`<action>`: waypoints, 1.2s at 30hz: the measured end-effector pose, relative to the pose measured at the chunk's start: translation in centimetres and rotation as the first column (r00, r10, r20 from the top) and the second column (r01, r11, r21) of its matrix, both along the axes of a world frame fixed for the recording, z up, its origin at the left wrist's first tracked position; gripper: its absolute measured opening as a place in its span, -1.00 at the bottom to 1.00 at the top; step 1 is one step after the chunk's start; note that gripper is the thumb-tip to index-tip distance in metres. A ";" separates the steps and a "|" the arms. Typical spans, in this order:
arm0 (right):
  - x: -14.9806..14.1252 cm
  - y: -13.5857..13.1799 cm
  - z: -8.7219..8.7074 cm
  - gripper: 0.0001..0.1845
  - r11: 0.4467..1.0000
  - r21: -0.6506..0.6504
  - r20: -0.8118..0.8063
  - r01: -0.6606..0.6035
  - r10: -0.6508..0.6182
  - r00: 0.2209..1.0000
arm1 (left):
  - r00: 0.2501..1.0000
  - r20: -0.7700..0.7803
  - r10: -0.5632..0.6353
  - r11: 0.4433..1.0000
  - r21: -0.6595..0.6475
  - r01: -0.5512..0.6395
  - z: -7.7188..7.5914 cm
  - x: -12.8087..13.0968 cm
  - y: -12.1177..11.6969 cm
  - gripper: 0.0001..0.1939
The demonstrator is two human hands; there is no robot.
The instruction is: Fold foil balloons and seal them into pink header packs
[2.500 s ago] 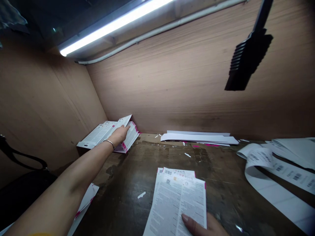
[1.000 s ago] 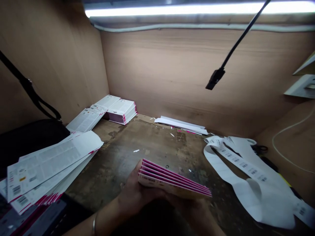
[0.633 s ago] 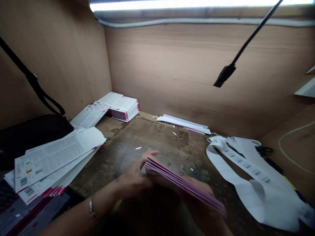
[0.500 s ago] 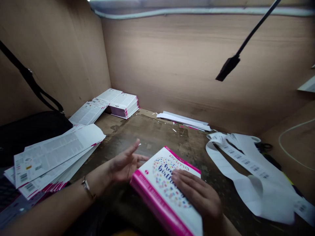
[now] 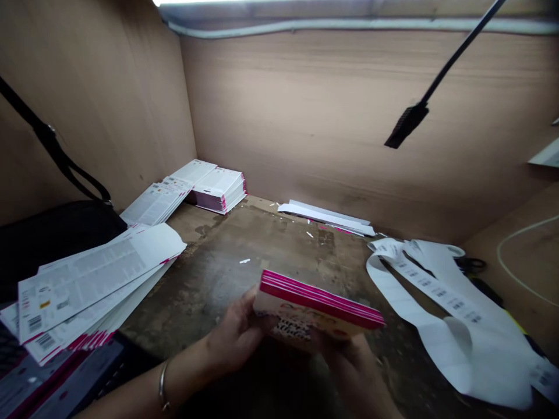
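Note:
Both hands grip a small stack of pink-and-white printed card packs [image 5: 318, 305], with "birthday" lettering on the front one. The stack is tilted, its pink edges facing up and away from me. My left hand [image 5: 240, 331] is closed on the left end, thumb across the front. On the lower right, my right hand [image 5: 345, 355] holds the same stack, its fingers partly hidden and blurred. A fanned pile of similar white packs with barcodes [image 5: 96, 285] lies to the left of my left hand.
A neat stack of packs [image 5: 220, 189] stands in the back left corner beside leaning packs [image 5: 152, 201]. White strips [image 5: 327, 218] lie along the back wall. On the right are a curling label roll [image 5: 441, 302] and scissors [image 5: 474, 265]. A black cable [image 5: 408, 122] hangs above; a black bag [image 5: 56, 233] sits left.
My left hand, open beside the stack before, has closed on its left end. The stack has been tipped up so its edges show, and my right hand has shifted from its front face to the lower right.

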State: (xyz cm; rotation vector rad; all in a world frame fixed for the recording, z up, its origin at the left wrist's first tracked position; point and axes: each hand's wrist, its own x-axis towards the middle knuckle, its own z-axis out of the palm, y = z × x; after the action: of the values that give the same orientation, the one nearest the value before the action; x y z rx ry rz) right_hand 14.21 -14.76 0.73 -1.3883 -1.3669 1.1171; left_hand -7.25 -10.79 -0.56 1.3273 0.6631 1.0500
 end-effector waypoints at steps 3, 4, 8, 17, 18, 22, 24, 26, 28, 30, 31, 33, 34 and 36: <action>-1.3 -0.5 -0.7 -0.50 0.998 0.058 0.063 0.032 -0.036 0.997 | 0.995 -0.026 0.095 0.990 0.104 -0.092 -1.2 0.1 -0.2 -0.67; -1.4 -0.5 -0.6 -0.51 0.999 0.043 0.046 0.026 -0.028 0.999 | 0.997 -0.017 0.079 0.993 0.085 -0.077 -1.3 0.2 -0.2 -0.66; -1.4 0.0 0.4 -0.51 0.996 -0.089 -0.137 0.010 -0.022 0.990 | 0.998 0.065 -0.015 0.996 -0.083 0.021 0.0 0.6 0.1 -0.65; -1.6 2.6 -2.8 -0.49 0.938 -0.335 -0.486 -0.092 -0.088 0.870 | 0.770 -0.598 0.222 0.934 0.358 0.009 -0.9 -0.7 0.6 -0.57; -1.5 2.8 -3.4 -0.51 0.934 -0.343 -0.464 -0.099 -0.076 0.882 | 0.727 -0.653 0.213 0.885 0.444 0.139 -1.4 -0.8 0.5 -0.62; -0.1 3.0 -3.7 -0.59 0.913 -0.377 -0.422 -0.157 -0.018 0.906 | 0.583 -0.788 0.198 0.788 0.481 0.384 -2.4 -0.3 -0.1 -0.72; 1.0 2.9 -2.7 -0.64 0.910 -0.389 -0.215 -0.143 0.061 0.975 | 0.530 -0.818 0.225 0.775 0.480 0.411 -2.5 0.0 -0.3 -0.72; 2.1 2.9 -1.2 -0.67 0.951 -0.310 0.319 0.003 0.101 0.942 | 0.488 -0.839 0.242 0.763 0.475 0.438 -2.4 0.2 -0.3 -0.71; 2.4 3.1 0.2 -0.68 0.997 -0.044 0.772 0.060 -0.004 0.635 | 0.461 -0.850 0.255 0.753 0.474 0.457 -2.3 0.3 -0.2 -0.71; 1.6 3.5 1.0 -0.76 0.976 0.204 0.863 -0.076 -0.143 0.484 | 0.453 -0.850 0.270 0.742 0.483 0.465 -2.3 0.3 -0.1 -0.71; 0.9 3.8 1.0 -0.76 0.945 0.273 0.854 -0.181 -0.152 0.497 | 0.454 -0.846 0.278 0.734 0.492 0.468 -2.4 0.3 -0.1 -0.71; -0.8 4.4 0.3 -0.69 0.883 0.296 0.838 -0.364 -0.057 0.543 | 0.463 -0.836 0.297 0.721 0.514 0.466 -2.7 0.3 -0.2 -0.71; -1.6 4.6 -0.4 -0.67 0.862 0.269 0.840 -0.429 0.007 0.542 | 0.471 -0.827 0.306 0.715 0.526 0.460 -2.7 0.3 -0.3 -0.72; -2.7 5.0 -1.9 -0.70 0.845 0.211 0.849 -0.492 0.091 0.520 | 0.495 -0.809 0.316 0.711 0.548 0.442 -2.6 0.4 -0.4 -0.75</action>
State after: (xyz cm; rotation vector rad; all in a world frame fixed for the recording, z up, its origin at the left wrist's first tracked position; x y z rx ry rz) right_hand 11.55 -9.78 -1.16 -1.3907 -2.4467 0.2226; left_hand -6.88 -11.23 -3.18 2.6665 0.9734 0.4342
